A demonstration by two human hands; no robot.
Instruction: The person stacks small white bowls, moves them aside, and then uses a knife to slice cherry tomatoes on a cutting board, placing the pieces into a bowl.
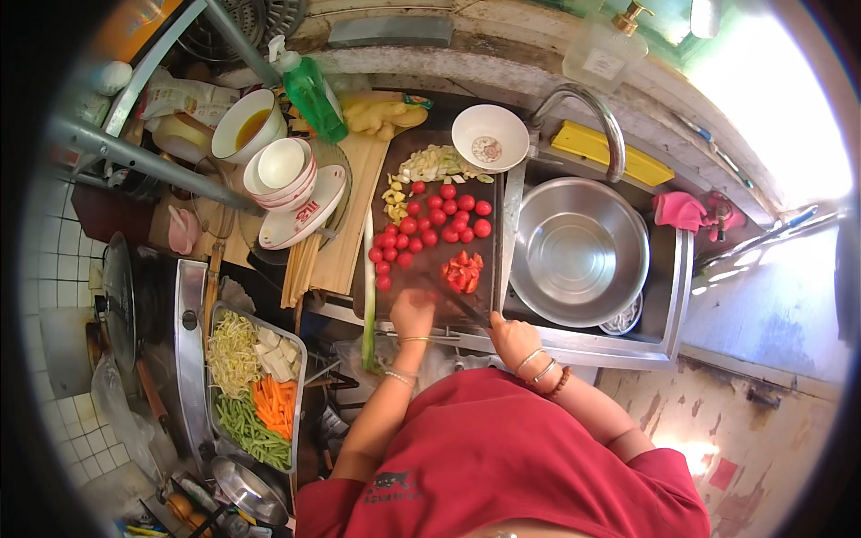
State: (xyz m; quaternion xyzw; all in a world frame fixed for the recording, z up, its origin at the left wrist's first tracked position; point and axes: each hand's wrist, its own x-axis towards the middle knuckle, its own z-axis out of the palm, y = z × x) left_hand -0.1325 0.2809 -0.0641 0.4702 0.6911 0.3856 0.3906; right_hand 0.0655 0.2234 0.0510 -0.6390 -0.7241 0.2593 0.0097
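Observation:
My right hand (514, 339) is closed around the handle of a knife (464, 304), whose dark blade points up and left over the cutting board (484, 306). My left hand (412, 311) is over the board's near edge, left of the blade; it is blurred, and whether its fingers hold anything cannot be told. Chopped red cherry tomatoes (462, 272) lie in a small heap beyond the knife. Whole cherry tomatoes (437, 216) are spread farther back, beside garlic cloves (395, 198) and chopped scallion or onion (434, 163). A long green onion (368, 296) lies along the board's left edge.
A steel basin (578, 252) sits in the sink (662, 296) under the faucet (609, 128). A white bowl (490, 138) stands at the board's back corner. Stacked bowls (281, 168) and a green spray bottle (314, 97) are at left, above a tray (301, 397) of cut vegetables and tofu.

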